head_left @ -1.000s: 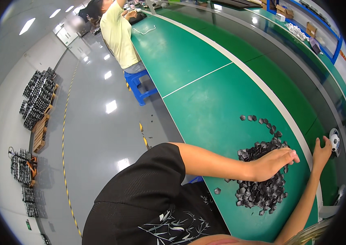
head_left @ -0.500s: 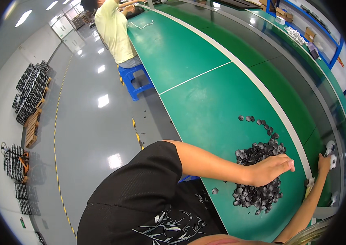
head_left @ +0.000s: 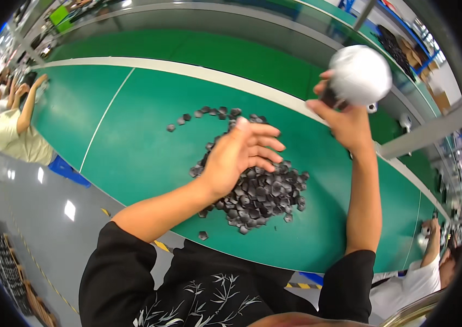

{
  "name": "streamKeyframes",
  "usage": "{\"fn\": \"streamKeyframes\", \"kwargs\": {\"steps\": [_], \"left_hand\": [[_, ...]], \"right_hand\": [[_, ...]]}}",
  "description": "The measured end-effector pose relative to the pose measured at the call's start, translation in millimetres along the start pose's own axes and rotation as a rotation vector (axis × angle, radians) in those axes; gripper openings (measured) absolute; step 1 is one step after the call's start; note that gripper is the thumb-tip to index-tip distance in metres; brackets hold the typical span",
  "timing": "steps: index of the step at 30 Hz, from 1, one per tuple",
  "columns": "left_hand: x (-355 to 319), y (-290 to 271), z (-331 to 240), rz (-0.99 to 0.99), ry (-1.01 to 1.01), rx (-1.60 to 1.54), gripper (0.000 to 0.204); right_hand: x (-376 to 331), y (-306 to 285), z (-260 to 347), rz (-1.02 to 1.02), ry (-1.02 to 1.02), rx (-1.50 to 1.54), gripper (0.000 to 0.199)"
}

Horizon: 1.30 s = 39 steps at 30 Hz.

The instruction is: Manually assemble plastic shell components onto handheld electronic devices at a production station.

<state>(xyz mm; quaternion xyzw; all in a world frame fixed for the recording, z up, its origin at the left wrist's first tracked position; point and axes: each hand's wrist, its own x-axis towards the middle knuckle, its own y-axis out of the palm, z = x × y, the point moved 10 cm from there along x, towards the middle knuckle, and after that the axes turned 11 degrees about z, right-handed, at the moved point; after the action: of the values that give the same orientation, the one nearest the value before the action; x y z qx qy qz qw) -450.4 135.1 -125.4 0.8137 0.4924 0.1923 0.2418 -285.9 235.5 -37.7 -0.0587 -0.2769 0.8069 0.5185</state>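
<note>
A heap of several small dark grey parts (head_left: pixel 263 188) lies on the green table (head_left: pixel 133 147). My left hand (head_left: pixel 242 155) hovers just above the heap's left side, fingers loosely curled and pointing right; I cannot tell whether it holds a part. My right hand (head_left: pixel 345 117) is raised above the table's far side and grips a round white ball-shaped device (head_left: pixel 359 76) with a dark underside.
A white stripe (head_left: pixel 198 71) runs along the table's far part, with a grey conveyor channel behind. A seated person in a pale yellow shirt (head_left: pixel 16 136) works at far left. Another person's hand (head_left: pixel 432 229) shows at lower right. Stacked dark parts (head_left: pixel 2 261) stand on the floor.
The view has swung toward the table. My right hand has lifted the white round device up from the table's far edge. My left hand stays over the heap.
</note>
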Motion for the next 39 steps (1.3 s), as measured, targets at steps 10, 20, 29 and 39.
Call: {"fn": "streamKeyframes", "kwargs": {"steps": [10, 20, 29, 39], "left_hand": [[-4.9, 19.8, 32.0, 0.250, -0.334, -0.131, 0.051], [5.5, -1.2, -0.9, 0.220, 0.007, -0.173, 0.063], [0.6, -31.1, -13.0, -0.068, 0.088, 0.409, 0.104], [-9.0, -19.7, -21.8, -0.139, 0.228, 0.563, 0.073]], "right_hand": [[-21.4, 29.9, 50.5, -0.230, -0.248, -0.657, 0.038], [-41.9, 139.8, -16.9, 0.580, -0.034, -0.514, 0.023], [-30.4, 82.0, -1.4, 0.310, 0.189, -0.138, 0.009], [-48.4, 103.3, 21.4, 0.297, 0.261, 0.692, 0.011]]}}
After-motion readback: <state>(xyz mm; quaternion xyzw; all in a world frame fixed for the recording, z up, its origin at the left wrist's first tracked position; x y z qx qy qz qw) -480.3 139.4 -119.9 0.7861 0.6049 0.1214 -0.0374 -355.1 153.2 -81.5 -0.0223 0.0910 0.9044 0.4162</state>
